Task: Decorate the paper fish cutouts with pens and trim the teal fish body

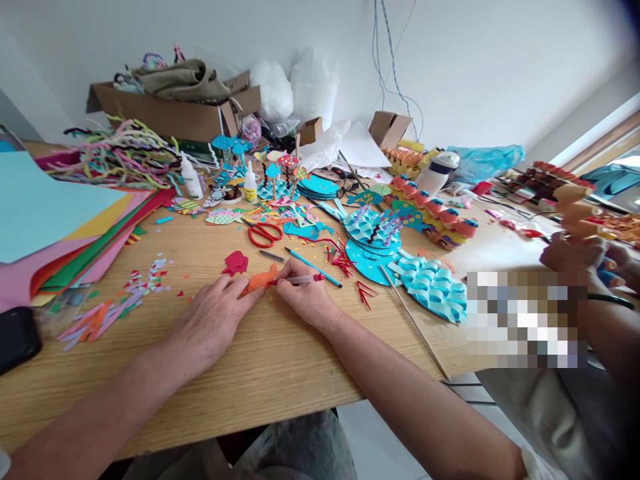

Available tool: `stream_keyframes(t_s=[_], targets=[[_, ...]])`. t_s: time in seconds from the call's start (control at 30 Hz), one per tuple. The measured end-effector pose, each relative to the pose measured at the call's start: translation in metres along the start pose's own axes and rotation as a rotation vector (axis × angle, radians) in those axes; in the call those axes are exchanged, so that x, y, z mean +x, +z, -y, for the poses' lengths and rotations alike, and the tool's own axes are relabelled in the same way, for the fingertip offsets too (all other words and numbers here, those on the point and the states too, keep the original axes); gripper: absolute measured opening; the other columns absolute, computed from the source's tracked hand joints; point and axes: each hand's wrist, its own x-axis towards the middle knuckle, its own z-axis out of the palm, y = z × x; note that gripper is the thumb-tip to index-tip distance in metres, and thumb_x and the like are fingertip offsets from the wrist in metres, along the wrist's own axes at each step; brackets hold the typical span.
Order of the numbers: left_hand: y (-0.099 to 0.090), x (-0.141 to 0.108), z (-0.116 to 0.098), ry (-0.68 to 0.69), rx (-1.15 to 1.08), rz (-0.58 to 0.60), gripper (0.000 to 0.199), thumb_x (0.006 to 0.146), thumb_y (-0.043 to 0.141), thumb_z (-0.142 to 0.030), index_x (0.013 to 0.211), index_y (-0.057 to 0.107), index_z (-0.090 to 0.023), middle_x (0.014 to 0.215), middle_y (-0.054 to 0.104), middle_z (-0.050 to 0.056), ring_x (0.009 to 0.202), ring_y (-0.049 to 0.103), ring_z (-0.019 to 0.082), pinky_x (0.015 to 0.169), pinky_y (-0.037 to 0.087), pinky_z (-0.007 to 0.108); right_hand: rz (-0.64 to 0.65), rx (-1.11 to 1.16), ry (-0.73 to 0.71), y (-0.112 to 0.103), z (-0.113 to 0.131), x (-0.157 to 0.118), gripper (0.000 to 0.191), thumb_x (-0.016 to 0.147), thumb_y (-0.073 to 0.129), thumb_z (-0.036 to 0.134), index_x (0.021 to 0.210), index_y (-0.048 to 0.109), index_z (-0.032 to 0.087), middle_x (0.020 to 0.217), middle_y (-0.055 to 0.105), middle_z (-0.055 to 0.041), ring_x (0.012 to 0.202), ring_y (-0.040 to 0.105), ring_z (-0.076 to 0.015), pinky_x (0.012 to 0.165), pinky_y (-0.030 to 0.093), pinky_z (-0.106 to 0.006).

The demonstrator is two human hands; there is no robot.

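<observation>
An orange paper fish (pixel 260 283) lies on the wooden table in front of me. My left hand (pixel 213 319) holds its left end down, with thumb and fingertips on the paper. In my right hand (pixel 305 293) is a red pen (pixel 305 279), gripped like a writing tool, its tip end at the fish's right part. Just beyond my left fingers sit red paper cutouts (pixel 235 262). A blue pencil (pixel 320 271) and a dark pen (pixel 273 256) lie past my right hand, with red-handled scissors (pixel 265 234) further back.
Coloured paper sheets (pixel 65 220) and a black phone (pixel 17 337) lie left. Glue bottles (pixel 191 177) stand behind. Blue woven paper fish (pixel 433 287) and a wooden stick (pixel 415 320) lie right. Another person's hands (pixel 575 257) hold a stacked craft piece at the far right.
</observation>
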Motion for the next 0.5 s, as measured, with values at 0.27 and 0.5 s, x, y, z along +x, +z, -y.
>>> stream_keyframes(t_s=[0.27, 0.5], targets=[[-0.0035, 0.0006, 0.0017, 0.007, -0.024, 0.024, 0.046, 0.085, 0.037, -0.007, 0.125, 0.051, -0.027, 0.113, 0.053, 0.009, 0.102, 0.048, 0.024, 0.085, 0.044, 0.038, -0.045, 0.089, 0.018, -0.0011, 0.0005, 0.001, 0.006, 0.064, 0.043, 0.016, 0.062, 0.047, 0.02, 0.055, 0.046, 0.0055, 0.051, 0.041, -0.0098, 0.047, 0.03, -0.021], [-0.0052, 0.004, 0.004, 0.013, -0.032, 0.037, 0.045, 0.085, 0.035, -0.007, 0.121, 0.054, -0.027, 0.113, 0.053, 0.01, 0.1, 0.05, 0.024, 0.082, 0.045, 0.039, -0.001, 0.095, -0.015, 0.001, -0.0002, 0.0014, 0.004, 0.067, 0.046, 0.017, 0.065, 0.047, 0.02, 0.056, 0.045, 0.0057, 0.052, 0.039, -0.0094, 0.047, 0.03, -0.021]])
